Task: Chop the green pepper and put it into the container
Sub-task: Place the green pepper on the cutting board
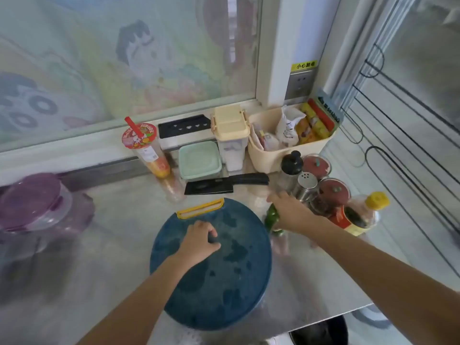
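A round blue cutting board (219,277) with a yellow handle lies on the steel counter. My left hand (199,241) rests on the board's upper part, fingers curled with nothing in them. The green pepper (271,218) lies just off the board's right edge. My right hand (288,210) reaches over the pepper and partly covers it; whether it grips the pepper is unclear. A black cleaver (224,184) lies behind the board. A pale green lidded container (200,160) stands behind the cleaver.
A drink cup with a red straw (146,150) stands at the back left. Spice jars (323,188) and a sauce bottle (361,215) crowd the right side. A cream basket (286,150) of packets sits behind them. A purple lidded tub (32,202) is at far left.
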Available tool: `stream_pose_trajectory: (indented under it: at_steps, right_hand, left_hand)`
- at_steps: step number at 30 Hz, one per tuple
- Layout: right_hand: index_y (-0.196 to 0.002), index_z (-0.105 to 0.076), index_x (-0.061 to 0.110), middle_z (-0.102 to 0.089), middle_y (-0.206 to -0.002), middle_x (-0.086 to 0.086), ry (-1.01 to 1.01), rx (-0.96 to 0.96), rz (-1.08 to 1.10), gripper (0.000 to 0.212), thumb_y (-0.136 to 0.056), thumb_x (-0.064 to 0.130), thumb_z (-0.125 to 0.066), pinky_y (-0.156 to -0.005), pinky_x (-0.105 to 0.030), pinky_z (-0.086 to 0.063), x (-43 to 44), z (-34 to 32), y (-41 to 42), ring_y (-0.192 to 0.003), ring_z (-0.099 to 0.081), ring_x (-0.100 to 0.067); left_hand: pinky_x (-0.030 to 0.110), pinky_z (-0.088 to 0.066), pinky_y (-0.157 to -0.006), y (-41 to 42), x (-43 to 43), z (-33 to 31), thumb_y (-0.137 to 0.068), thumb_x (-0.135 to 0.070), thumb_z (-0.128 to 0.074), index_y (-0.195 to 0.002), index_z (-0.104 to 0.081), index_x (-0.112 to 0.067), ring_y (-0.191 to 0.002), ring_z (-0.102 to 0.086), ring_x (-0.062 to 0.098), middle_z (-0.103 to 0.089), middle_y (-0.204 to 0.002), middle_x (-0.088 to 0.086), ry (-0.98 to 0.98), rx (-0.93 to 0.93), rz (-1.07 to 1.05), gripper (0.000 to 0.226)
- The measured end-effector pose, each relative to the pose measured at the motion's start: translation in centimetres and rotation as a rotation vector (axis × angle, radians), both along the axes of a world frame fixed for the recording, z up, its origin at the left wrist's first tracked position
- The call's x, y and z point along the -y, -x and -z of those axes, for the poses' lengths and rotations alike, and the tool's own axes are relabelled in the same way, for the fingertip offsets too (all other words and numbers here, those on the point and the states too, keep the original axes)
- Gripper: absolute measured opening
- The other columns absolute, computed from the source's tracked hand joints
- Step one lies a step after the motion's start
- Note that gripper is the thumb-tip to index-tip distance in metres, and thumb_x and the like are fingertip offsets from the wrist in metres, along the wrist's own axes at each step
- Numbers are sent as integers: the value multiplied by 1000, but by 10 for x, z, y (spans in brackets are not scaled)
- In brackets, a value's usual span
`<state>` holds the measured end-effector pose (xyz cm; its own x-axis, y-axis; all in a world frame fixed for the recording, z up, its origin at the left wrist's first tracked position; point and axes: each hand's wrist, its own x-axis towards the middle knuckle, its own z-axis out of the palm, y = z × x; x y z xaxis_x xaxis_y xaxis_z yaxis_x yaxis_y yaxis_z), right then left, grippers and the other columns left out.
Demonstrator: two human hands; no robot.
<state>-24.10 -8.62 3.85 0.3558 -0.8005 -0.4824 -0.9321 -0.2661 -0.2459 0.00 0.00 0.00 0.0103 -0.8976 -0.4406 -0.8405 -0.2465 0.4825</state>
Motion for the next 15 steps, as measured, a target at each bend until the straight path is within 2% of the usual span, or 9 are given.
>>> stream_pose_trajectory:
  at_steps: [3, 7, 9, 12, 15]
  right_hand:
    - [-133, -36, 19, -43, -130, -9, -15, -27, 23, 76, -70, 23, -80, -94, -44, -49, 1, 5, 0, -114, -52, -31]
    - [-121, -41, 21, -52, -119, -6, 15, 7, 45, 67, -67, 29, -81, -87, -41, -52, 2, 4, 0, -103, -55, -27]
    - [-116, -42, 21, -54, -112, -3, 40, 101, 92, 66, -65, 33, -82, -82, -38, -52, 2, -5, -6, -97, -56, -25]
    - [-113, -41, 22, -56, -103, 0, 9, 268, 166, 67, -64, 40, -83, -78, -34, -52, 2, -22, -27, -91, -57, -20]
    - [-110, -44, 20, -56, -98, 3, -118, 364, 233, 65, -64, 47, -82, -65, -24, -46, -5, -28, -48, -83, -54, -12]
  left_hand:
    - [23, -36, -91, 0, 2, 3, -82, -29, -67, -89, -51, -27, -110, -41, 14, -44, -108, -6, 24, 84, 32, 17]
    - [23, -35, -94, 0, 2, 1, -81, -30, -67, -100, -52, -26, -116, -40, 15, -45, -119, -4, 4, 77, 28, 25]
    - [25, -36, -96, 2, 1, -2, -79, -35, -70, -117, -48, -25, -120, -41, 15, -43, -123, -5, -11, 30, 13, 45]
    - [26, -35, -103, 9, -4, -7, -74, -42, -74, -139, -29, -24, -127, -38, 12, -35, -137, -5, -2, -107, -4, 81]
    - [32, -30, -112, 15, -10, -11, -68, -47, -78, -146, -18, -24, -134, -31, 11, -28, -145, -5, 109, -181, -31, 101]
